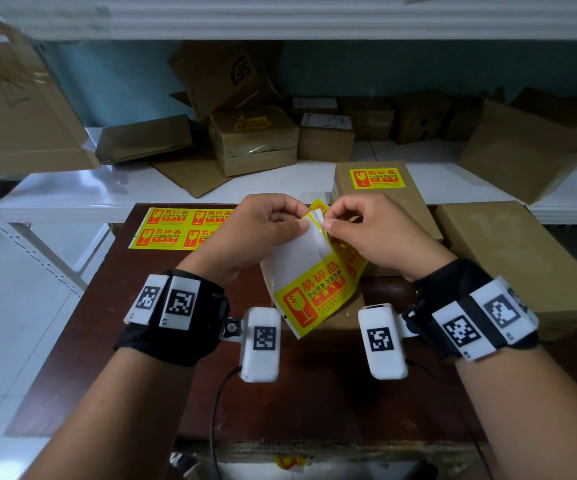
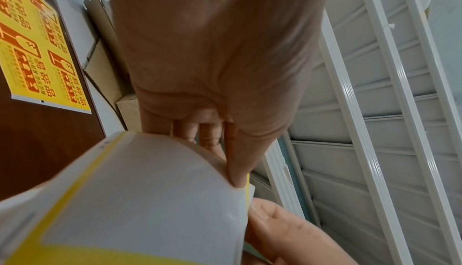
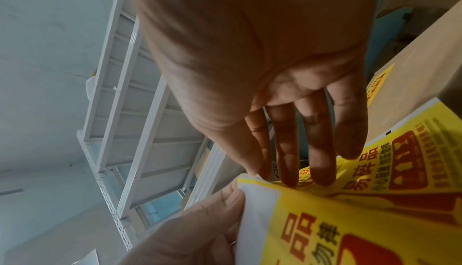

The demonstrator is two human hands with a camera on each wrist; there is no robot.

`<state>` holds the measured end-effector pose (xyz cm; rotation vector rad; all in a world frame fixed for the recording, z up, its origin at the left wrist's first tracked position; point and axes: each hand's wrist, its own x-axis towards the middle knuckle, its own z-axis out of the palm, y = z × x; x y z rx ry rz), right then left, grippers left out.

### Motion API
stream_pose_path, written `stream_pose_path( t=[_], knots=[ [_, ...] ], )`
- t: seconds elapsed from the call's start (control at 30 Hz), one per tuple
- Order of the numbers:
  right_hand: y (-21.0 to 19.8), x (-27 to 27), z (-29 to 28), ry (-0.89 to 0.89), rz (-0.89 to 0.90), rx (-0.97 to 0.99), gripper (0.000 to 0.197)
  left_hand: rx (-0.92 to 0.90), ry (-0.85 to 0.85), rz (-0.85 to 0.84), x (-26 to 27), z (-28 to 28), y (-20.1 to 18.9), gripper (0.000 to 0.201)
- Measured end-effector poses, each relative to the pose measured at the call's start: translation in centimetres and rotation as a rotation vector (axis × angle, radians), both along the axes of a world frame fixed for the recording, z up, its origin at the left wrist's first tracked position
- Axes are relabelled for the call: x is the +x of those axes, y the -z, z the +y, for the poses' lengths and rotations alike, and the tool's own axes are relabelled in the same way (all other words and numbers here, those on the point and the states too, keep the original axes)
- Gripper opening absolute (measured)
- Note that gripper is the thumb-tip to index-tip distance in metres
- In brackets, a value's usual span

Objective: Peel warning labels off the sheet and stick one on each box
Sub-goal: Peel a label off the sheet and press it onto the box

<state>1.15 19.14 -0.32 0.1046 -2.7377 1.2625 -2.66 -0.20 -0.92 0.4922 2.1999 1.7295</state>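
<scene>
I hold a curled label sheet (image 1: 314,289) above the brown table (image 1: 314,393). Its upper part is bare white backing and yellow warning labels remain lower down. My left hand (image 1: 295,225) pinches the backing's top corner, thumb on the white side (image 2: 237,166). My right hand (image 1: 328,221) pinches the lifted corner of a yellow label (image 3: 250,178) right beside it. A flat box (image 1: 398,202) behind my hands carries a label (image 1: 379,178). The larger box (image 1: 508,258) at the right shows none.
A second label sheet (image 1: 173,228) lies flat at the table's far left. On the white shelf (image 1: 89,188) behind stand several cardboard boxes, one (image 1: 252,143) with a yellow label. The metal shelf frame (image 1: 38,251) runs down at the left.
</scene>
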Motion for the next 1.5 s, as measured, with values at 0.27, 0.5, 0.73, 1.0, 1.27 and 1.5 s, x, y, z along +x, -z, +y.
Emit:
stream_pose_path(
  t=[0.27, 0.5, 0.73, 1.0, 1.27, 1.5],
  knots=[
    [0.1, 0.0, 0.0, 0.018, 0.0, 0.035, 0.01, -0.009, -0.007, -0.005, 0.2, 0.0, -0.2, 0.006],
    [0.0, 0.0, 0.1, 0.014, 0.013, 0.047, 0.017, -0.018, -0.007, 0.001, 0.0, -0.2, -0.2, 0.008],
    [0.1, -0.2, 0.2, 0.017, -0.012, -0.03, 0.019, -0.026, -0.016, 0.02, 0.0, -0.3, -0.3, 0.009],
    [0.1, -0.3, 0.3, 0.031, -0.018, -0.054, 0.018, -0.061, -0.036, 0.03, -0.2, -0.6, -0.3, 0.007],
    [0.0, -0.1, 0.2, 0.027, -0.034, -0.061, 0.016, -0.105, -0.061, 0.061, -0.5, -0.7, 0.1, 0.008],
    [-0.2, 0.0, -0.2, 0.034, -0.097, -0.1, 0.016, -0.13, -0.107, 0.113, -0.9, -0.8, 0.5, 0.01]
  ],
)
